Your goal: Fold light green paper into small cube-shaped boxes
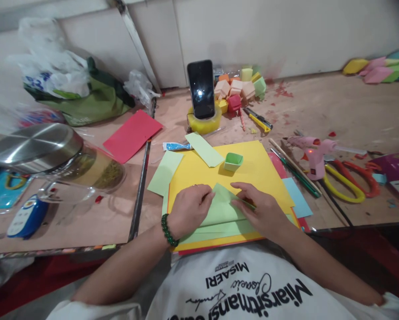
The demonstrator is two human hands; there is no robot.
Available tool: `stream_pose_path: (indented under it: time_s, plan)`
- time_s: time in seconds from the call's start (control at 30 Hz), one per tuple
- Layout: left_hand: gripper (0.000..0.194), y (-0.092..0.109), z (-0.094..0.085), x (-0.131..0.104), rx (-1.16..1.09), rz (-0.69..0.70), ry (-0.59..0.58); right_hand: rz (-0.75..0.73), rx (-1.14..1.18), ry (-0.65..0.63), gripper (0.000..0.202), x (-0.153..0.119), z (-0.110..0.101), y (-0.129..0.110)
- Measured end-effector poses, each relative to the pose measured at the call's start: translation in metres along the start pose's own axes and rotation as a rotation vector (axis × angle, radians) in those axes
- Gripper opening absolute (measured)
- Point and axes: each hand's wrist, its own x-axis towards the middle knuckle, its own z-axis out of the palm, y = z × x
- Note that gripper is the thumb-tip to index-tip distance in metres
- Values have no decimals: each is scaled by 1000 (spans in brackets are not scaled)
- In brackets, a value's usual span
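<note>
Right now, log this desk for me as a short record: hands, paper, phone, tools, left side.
Left hand: fingers curled at the left edge of a light green sheet
Right hand: thumb on that sheet, index finger spread from it; firmness of hold unclear
Paper beneath: more light green, over yellow sheets
Beyond the hands: small open green box on the yellow
Phone: upright at a yellow tape roll
Right-side tools: pink glue gun, red light showing; yellow scissor handle
Left side: red paper, metal-lidded glass vessel
</note>
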Motion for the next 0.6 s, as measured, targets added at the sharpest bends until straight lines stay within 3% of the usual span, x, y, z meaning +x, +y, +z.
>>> stream_pose_path:
  time_s: [0.17, 0.3, 0.4, 0.5, 0.6]
  plan:
    - [15, -3, 6, 2, 110, -29, -25, -89, -217, 33, 23, -1, 9, 3]
    - [46, -4, 7, 3, 221, 0, 24, -160, -392, 53, 24, -1, 13, 0]
    - [35, 1, 1, -1, 433, 171, 86, -201, -463, 69, 25, 1, 13, -3]
    - [30, 10, -4, -11, 505, 406, -40, -222, -470, 73, 26, 3, 11, -6]
    - [25, 17, -4, -22, 484, 480, -78, -210, -457, 83, 25, 4, 11, -5]
